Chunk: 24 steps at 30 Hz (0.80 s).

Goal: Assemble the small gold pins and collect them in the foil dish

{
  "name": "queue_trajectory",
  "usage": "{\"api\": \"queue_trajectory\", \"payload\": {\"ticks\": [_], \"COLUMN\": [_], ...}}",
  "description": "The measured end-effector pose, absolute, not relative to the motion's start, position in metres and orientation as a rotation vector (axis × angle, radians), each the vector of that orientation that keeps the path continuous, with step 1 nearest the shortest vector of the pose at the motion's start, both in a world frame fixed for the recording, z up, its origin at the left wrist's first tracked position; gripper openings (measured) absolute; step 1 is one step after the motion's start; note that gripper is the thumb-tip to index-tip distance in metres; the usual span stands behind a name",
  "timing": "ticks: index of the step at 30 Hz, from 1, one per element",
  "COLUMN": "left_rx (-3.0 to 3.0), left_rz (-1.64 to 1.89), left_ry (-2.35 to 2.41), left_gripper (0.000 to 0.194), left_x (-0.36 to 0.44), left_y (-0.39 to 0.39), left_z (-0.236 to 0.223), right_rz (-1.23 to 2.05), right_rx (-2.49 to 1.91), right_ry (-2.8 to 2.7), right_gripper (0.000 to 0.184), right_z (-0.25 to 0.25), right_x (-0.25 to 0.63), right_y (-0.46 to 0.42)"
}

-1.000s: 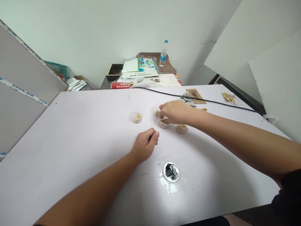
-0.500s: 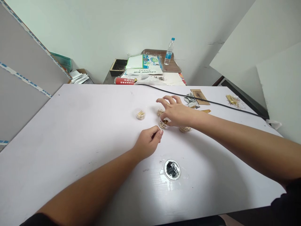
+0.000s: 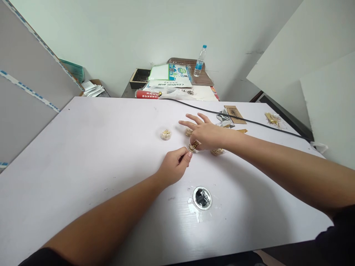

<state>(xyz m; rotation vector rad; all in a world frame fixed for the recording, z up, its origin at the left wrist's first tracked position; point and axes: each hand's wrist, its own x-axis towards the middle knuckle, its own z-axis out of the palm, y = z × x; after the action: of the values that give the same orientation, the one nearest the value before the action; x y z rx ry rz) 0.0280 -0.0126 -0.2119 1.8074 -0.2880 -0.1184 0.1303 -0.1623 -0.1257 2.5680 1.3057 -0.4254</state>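
Note:
My left hand [image 3: 175,165] is closed in the middle of the white table, thumb pressed to the curled index finger. Anything in that pinch is too small or hidden to make out. Just beyond it stands a small clear cup [image 3: 192,148] of gold-coloured small pieces. Thumb and index finger of my right hand [image 3: 203,133] dip into this cup, their tips hidden, while the other fingers stretch out above. Similar gold pieces fill a clear cup to the left [image 3: 165,135], a cup behind [image 3: 188,132] and a heap or cup under my right wrist [image 3: 217,152].
A black cable [image 3: 205,109] crosses the table's far side. Near it lie silvery wrapping [image 3: 224,117], a brown card [image 3: 235,114] and a bag of gold bits [image 3: 273,119]. A round taped grommet [image 3: 202,198] sits in front. Beyond the table stands a water bottle [image 3: 199,63].
My right hand has shifted slightly, its thumb and index finger lower in the cup and the other fingers stretched further left. My left hand has hardly moved. The camera view has shifted a little.

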Motion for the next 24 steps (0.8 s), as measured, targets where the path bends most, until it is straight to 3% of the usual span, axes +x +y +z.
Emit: {"api": "queue_trajectory", "payload": {"ticks": [24], "left_rx": [1.808], "left_rz": [-0.124], "left_ry": [-0.275], "left_gripper": [0.039], "left_x": [0.028], "left_y": [-0.013], "left_z": [-0.211], "right_rz": [-0.16], "right_rx": [2.577], "right_ry": [1.579], "right_gripper": [0.016], "right_z": [-0.13], "right_x": [0.142], "right_y": [-0.187]}}
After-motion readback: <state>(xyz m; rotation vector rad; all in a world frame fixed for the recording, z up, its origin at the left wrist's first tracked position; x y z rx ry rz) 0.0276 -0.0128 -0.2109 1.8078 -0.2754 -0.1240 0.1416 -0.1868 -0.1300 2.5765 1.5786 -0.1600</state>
